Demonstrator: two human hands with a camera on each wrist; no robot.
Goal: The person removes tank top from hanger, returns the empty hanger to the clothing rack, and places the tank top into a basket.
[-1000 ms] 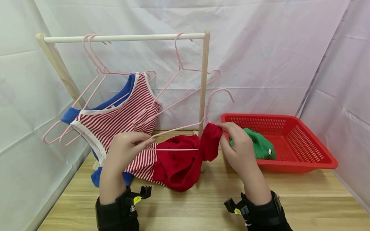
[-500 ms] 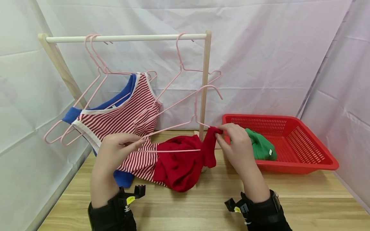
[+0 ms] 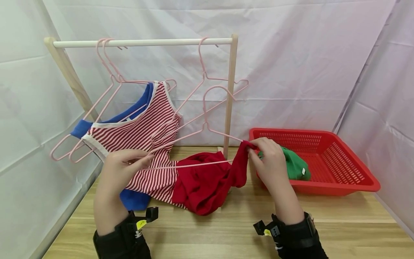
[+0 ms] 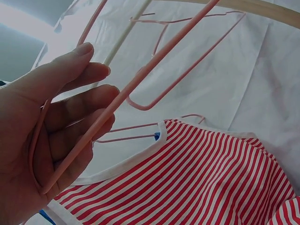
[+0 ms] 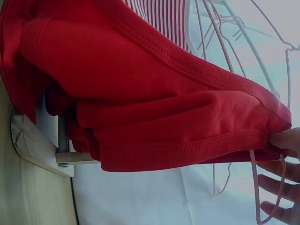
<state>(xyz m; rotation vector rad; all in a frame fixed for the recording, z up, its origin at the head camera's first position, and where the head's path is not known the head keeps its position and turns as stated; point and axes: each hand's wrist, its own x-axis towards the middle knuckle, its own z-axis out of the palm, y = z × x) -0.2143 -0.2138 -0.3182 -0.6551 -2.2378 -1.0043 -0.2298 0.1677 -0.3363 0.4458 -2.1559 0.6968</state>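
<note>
My left hand (image 3: 124,167) holds the left end of a pink wire hanger (image 3: 206,125). In the left wrist view its thumb and forefinger pinch the upper wire (image 4: 87,35), and the lower bar (image 4: 129,89) crosses over the other fingers. Between thumb and finger, my right hand (image 3: 270,158) pinches a shoulder strap of a red sleeveless top (image 3: 205,183). The strap sits over the hanger's right arm, whose looped end (image 5: 262,218) pokes out below the red cloth in the right wrist view. The rest of the top lies bunched on the table.
Behind stands a wooden rack with a white rail (image 3: 155,42). From it hang a striped tank top (image 3: 136,136), a blue garment (image 3: 142,100) and a bare pink hanger (image 3: 204,73). A red basket (image 3: 323,187) at right holds green cloth (image 3: 295,165).
My left hand has moved left, taking the hanger with it, and the hook has swung left and upward. My right hand stays nearly in place, with the red strap now on the hanger's right arm.
</note>
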